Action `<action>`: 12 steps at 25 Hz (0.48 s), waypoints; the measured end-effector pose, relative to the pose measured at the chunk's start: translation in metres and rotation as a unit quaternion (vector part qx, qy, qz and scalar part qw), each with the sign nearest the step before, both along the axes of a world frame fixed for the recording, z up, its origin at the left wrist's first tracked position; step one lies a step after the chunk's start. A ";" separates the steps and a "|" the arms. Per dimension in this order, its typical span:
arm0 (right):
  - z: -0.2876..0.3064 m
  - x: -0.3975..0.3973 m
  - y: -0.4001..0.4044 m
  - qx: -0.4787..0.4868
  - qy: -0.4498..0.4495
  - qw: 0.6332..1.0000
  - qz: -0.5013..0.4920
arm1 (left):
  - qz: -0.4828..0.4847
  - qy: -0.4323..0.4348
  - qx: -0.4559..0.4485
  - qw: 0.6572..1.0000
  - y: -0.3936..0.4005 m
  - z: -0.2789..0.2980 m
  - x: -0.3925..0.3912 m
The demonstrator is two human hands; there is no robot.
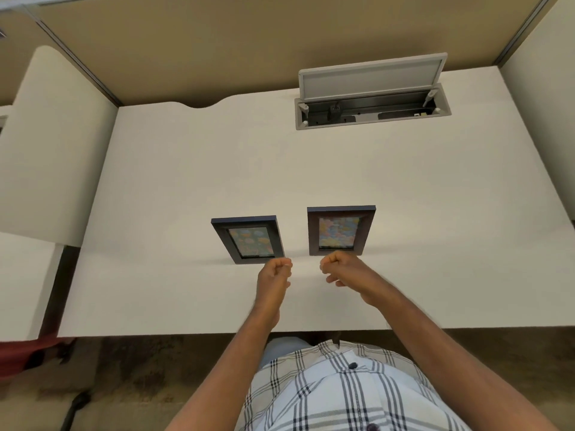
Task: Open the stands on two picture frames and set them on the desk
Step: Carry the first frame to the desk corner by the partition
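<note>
Two small dark picture frames stand side by side on the white desk, pictures facing me. The left frame is black and turned slightly to the left. The right frame is dark brown and holds a pastel picture. Their stands are hidden behind them. My left hand hovers just below the left frame's lower right corner, fingers curled in with nothing in them. My right hand sits just below the right frame's bottom edge, fingers loosely curled, holding nothing. Neither hand clearly touches a frame.
An open grey cable hatch with a raised lid is set into the desk's back right. Beige partition walls close off the back and sides. A second white surface lies to the left. The desk's front edge runs just above my checked shirt.
</note>
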State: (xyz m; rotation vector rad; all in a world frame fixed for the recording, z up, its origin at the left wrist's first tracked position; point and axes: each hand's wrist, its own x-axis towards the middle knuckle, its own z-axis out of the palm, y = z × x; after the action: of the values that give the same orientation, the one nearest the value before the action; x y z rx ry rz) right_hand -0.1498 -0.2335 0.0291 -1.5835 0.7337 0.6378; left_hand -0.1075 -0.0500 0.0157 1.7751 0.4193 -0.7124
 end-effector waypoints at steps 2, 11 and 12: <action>0.006 0.009 0.021 0.013 -0.046 0.999 0.009 | 0.043 -0.018 0.013 0.999 0.017 0.005 0.006; -0.001 0.055 0.075 0.023 -0.116 0.992 -0.039 | 0.198 -0.082 0.028 0.976 0.072 0.022 0.051; -0.003 0.060 0.077 0.016 -0.112 0.993 -0.045 | 0.193 -0.076 0.016 0.978 0.075 0.020 0.058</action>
State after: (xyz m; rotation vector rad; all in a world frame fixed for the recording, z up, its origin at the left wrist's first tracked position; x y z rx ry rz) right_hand -0.0899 -0.1564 0.0261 -1.5526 0.6204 0.3965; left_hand -0.0496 0.0248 0.0361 1.6969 0.6503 -0.2950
